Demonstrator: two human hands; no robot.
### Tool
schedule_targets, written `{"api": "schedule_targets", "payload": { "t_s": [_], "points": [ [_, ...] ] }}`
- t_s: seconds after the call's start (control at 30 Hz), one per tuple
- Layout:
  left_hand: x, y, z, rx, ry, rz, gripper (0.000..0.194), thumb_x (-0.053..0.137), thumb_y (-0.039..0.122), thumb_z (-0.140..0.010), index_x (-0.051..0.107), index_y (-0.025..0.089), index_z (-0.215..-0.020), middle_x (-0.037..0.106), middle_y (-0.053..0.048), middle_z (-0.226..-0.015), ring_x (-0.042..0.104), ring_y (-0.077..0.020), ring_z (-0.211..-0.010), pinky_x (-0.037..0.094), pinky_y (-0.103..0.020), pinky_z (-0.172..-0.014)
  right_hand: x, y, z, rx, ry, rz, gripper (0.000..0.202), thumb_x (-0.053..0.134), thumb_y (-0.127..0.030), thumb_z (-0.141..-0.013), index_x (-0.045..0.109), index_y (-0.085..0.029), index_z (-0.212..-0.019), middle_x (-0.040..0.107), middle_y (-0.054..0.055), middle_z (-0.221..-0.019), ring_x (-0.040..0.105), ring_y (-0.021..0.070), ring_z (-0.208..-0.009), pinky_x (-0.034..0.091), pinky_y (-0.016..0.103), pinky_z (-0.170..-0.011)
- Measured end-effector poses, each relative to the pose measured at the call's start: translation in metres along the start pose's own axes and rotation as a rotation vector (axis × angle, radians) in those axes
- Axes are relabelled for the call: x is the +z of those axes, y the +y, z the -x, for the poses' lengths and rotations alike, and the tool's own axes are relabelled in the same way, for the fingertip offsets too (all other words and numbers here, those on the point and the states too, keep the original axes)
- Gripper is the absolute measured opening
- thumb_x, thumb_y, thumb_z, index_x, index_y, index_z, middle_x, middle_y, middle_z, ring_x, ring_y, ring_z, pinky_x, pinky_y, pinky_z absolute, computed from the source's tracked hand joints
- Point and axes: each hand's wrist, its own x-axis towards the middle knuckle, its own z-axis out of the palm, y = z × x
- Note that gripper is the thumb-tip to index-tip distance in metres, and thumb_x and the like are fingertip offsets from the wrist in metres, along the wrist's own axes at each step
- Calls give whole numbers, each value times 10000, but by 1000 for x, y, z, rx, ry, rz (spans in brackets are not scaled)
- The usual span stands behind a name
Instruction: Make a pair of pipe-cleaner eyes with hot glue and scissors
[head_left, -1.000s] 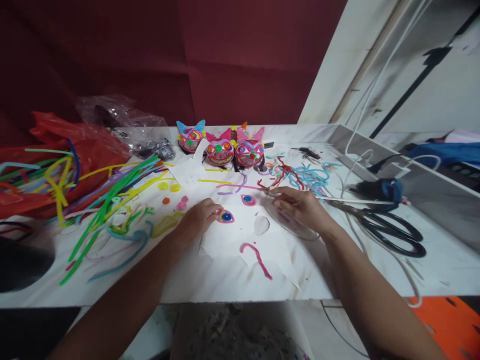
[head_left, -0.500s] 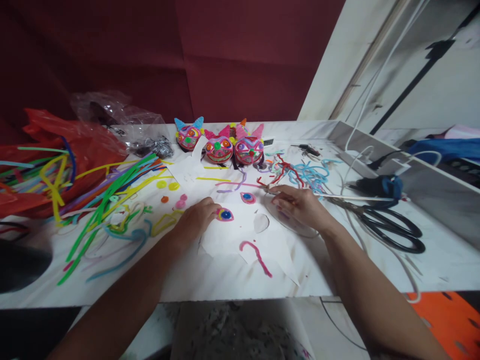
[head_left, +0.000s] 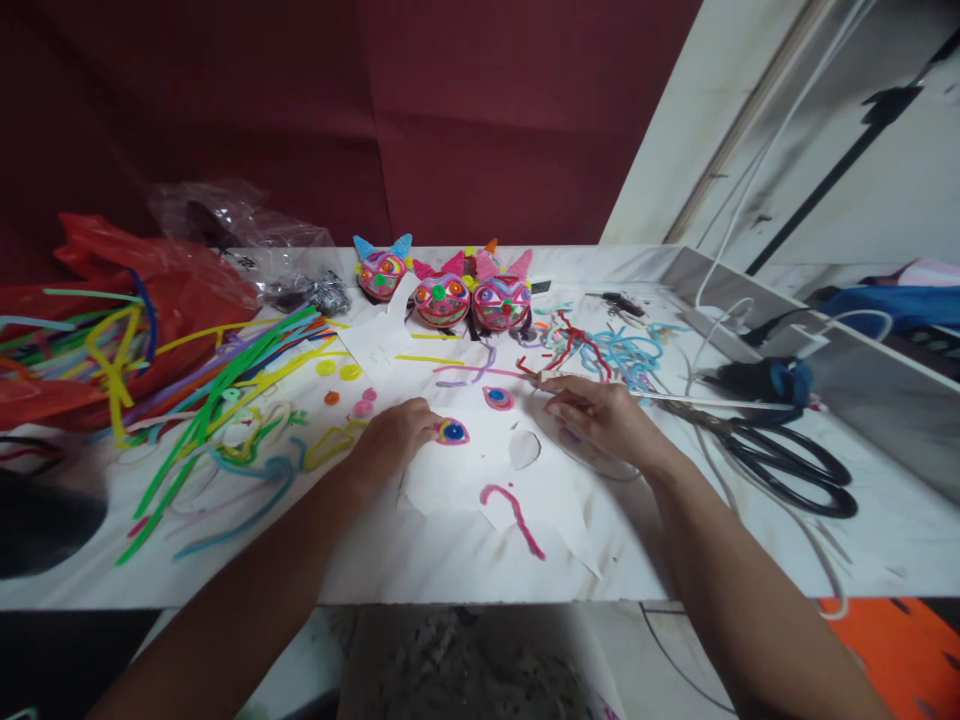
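My left hand (head_left: pixel 405 435) lies at the left of the white paper sheet (head_left: pixel 442 480), its fingertips closed on the edge of an eye-shaped piece (head_left: pixel 453 432) with a blue centre and a yellow and pink rim. A second eye-shaped piece (head_left: pixel 498 398) rests just beyond it, touched by neither hand. Right of that, my right hand (head_left: pixel 600 415) is closed around a slim stick-like tool (head_left: pixel 720 401). Its dark tip points left and its pale shaft runs out to the right. Nearer me is a curved pink fuzzy strip (head_left: pixel 517 515) on the paper.
Several decorated animal heads (head_left: pixel 442 298) stand at the back. Bundled pipe cleaners (head_left: pixel 225 385) and a red plastic bag (head_left: pixel 82 260) fill the left. Black-handled scissors (head_left: pixel 795 460), a white cable (head_left: pixel 821 560) and blue and red scraps (head_left: pixel 607 350) lie on the right.
The view has shifted very slightly. Both hands keep nearly the same place and hold, and the pieces on the paper stay where they were.
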Motion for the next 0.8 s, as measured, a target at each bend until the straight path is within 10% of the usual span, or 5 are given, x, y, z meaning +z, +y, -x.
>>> {"api": "schedule_targets", "payload": {
  "t_s": [0.8],
  "points": [
    [0,-12,-5,-17,59,268,295,794,203,-720,802,172,-1013,693,-28,-832,643,-150,-731,461,-233,-688,3,-7,2,60,-37,-10,390,581,-405,-856,685,-145,-1127,786,116,-851,727,213,-681,566,303,-602]
  ]
}}
